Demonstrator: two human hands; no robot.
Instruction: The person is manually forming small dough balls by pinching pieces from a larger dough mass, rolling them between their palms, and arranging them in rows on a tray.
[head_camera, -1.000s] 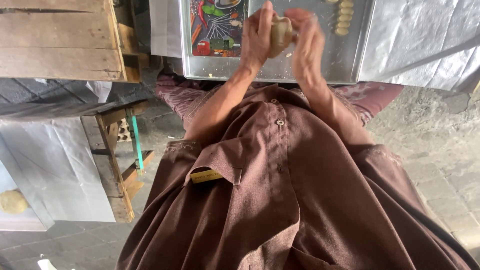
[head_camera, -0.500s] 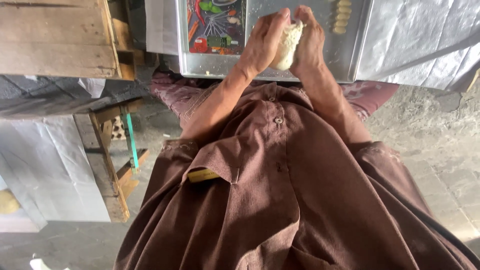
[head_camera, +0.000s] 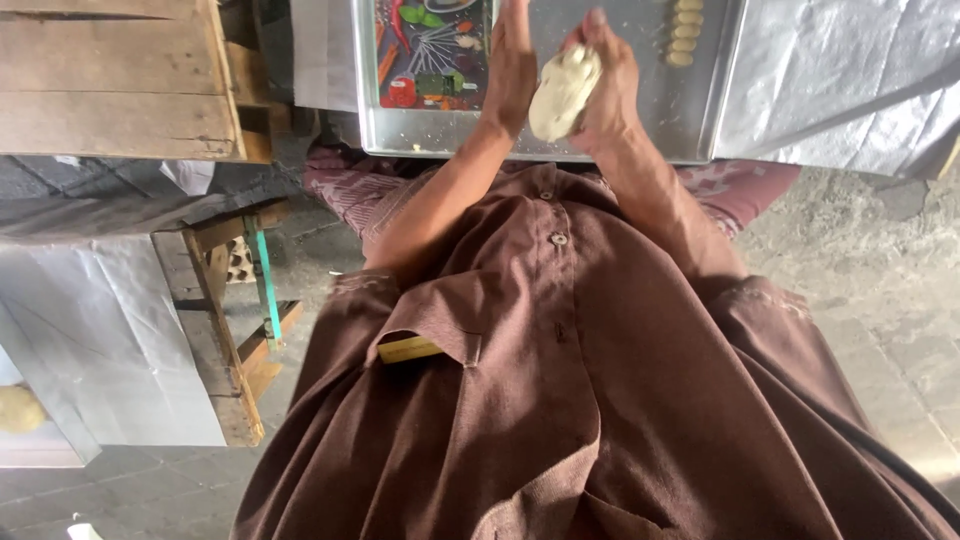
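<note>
A pale lump of dough (head_camera: 562, 92) rests in the palm of my right hand (head_camera: 608, 85), whose fingers curl around it. My left hand (head_camera: 512, 65) stands flat and upright just to the left of the dough, a small gap from it. Both hands are raised over a metal tray (head_camera: 640, 140) at the top of the head view. A short row of small shaped dough pieces (head_camera: 685, 32) lies on the tray's right part. My brown shirt (head_camera: 580, 400) fills the lower middle.
A colourful picture mat (head_camera: 430, 55) lies on the tray's left part. A wooden crate (head_camera: 115, 80) sits at upper left, a wooden stool frame (head_camera: 235, 330) below it. White plastic sheeting (head_camera: 850, 70) covers the surface at right. Another dough ball (head_camera: 20, 410) rests at far left.
My hands were pressed together around the dough. Now the left palm has come off it and the dough lies exposed in the right hand. The camera has tilted slightly.
</note>
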